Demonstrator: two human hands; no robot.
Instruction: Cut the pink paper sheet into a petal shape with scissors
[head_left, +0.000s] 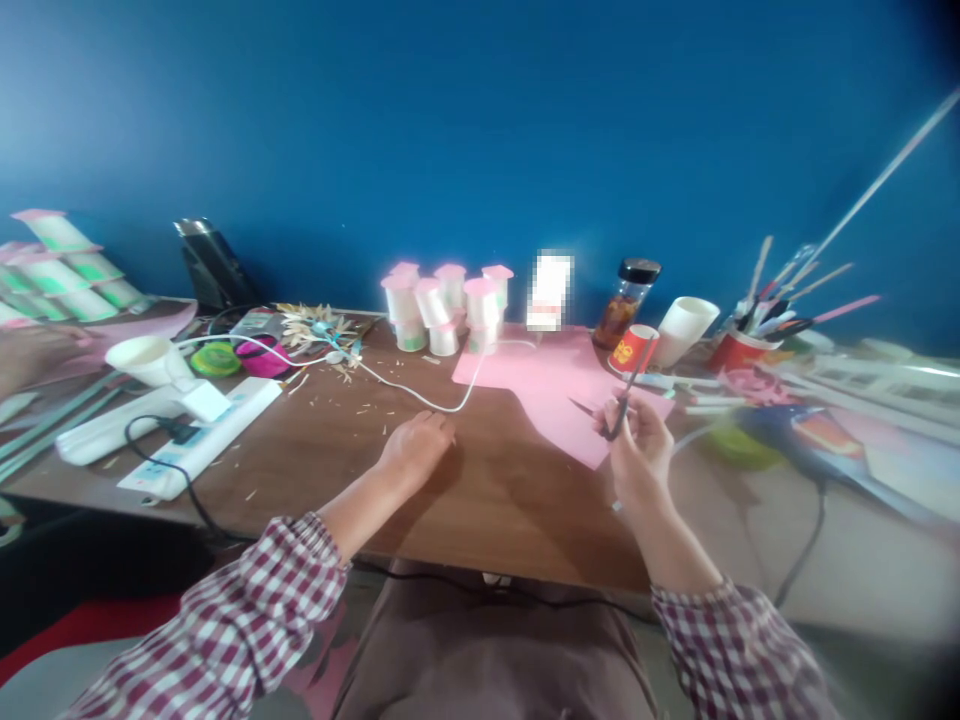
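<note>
My right hand (641, 445) is closed around a pair of dark-handled scissors (619, 415), whose blades stand apart over a large sheet of pink paper (551, 385). My left hand (420, 445) rests palm down on the brown table, fingers curled in, with nothing visible in it. A white cable (397, 385) loops just beyond that hand. Farther back, several white paper cups (442, 325) stand stacked in pairs with pink paper pieces (450, 271) on top.
At left lie a white power strip (202, 440), a white cup (146, 358) and a stack of cups (67, 265); another person's hand (34, 355) is there. At right stand a dark-lidded bottle (626, 300), a red cup (634, 350) and a pen holder (742, 350). A blue wall rises behind.
</note>
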